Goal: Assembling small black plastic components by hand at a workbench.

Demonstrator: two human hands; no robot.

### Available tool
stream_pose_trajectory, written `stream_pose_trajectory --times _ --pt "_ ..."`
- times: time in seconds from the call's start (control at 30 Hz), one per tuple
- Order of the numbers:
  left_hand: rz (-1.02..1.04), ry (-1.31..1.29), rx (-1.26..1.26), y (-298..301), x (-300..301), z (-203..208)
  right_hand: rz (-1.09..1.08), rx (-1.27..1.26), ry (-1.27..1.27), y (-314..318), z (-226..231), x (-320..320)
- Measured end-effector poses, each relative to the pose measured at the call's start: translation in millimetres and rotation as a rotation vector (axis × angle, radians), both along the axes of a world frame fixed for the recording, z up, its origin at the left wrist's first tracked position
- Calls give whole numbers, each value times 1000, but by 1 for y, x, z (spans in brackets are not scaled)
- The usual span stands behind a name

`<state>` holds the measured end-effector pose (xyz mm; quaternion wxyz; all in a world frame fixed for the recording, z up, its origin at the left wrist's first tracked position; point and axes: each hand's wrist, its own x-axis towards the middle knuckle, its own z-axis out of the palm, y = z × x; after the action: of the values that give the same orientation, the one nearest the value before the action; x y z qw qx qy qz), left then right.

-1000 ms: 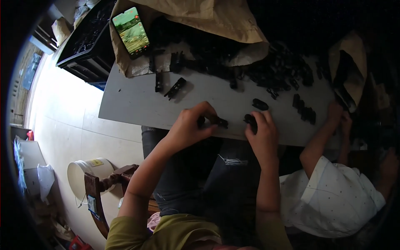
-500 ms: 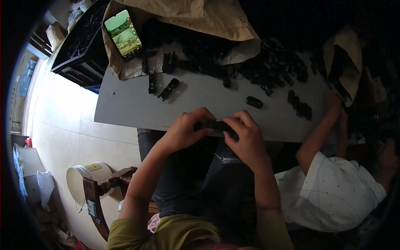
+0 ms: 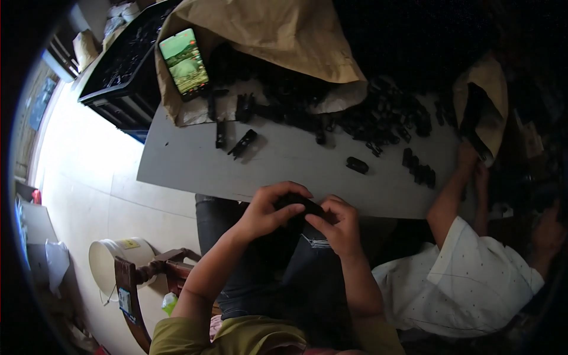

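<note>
Between my two hands is a small black plastic part [image 3: 300, 203], held just off the table's near edge and above my lap. My left hand [image 3: 269, 207] is closed on its left end, with the thumb laid across it. The fingers of my right hand [image 3: 337, 223] pinch its right end. My fingers cover much of the part, so its exact kind cannot be made out. On the grey table [image 3: 195, 157] beyond lie similar parts: a single oblong black piece [image 3: 357, 165], a short row of black pieces [image 3: 419, 168] and a loose slotted piece [image 3: 242, 144].
A heap of black parts [image 3: 384, 115] lies before an open brown paper sack [image 3: 284, 35]. A lit phone [image 3: 184, 64] leans on the sack at left. A black crate [image 3: 127, 94], white bucket [image 3: 118, 260] and wooden chair [image 3: 131, 290] stand left. A co-worker's arm [image 3: 447, 192] reaches in at right.
Both hands have drawn back toward my lap and closer together, with the black part turned between them. The view has shifted slightly. The co-worker's arms stay by the right-hand sack.
</note>
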<state>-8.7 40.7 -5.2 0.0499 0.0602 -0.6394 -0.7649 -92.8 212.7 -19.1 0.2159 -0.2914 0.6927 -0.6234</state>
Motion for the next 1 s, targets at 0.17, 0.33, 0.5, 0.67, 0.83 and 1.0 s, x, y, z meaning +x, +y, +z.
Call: stream_pose_trajectory --times 0.17,0.33,0.5,0.67,0.83,1.0 --pt "184 187 -76 -16 7 -5 2 92 225 1 20 -7" --pt "502 -60 -563 -64 -1 31 -368 480 869 13 23 -61" --pt "532 -285 -1265 -86 -33 20 -194 652 886 8 8 -67" --pt "303 -387 -1413 -78 -37 14 -200 701 793 2 13 -60" --pt "161 43 -664 -38 -21 12 -12 337 358 -3 16 -45" --pt "74 166 -494 -20 -14 -4 27 226 480 -24 25 -15"
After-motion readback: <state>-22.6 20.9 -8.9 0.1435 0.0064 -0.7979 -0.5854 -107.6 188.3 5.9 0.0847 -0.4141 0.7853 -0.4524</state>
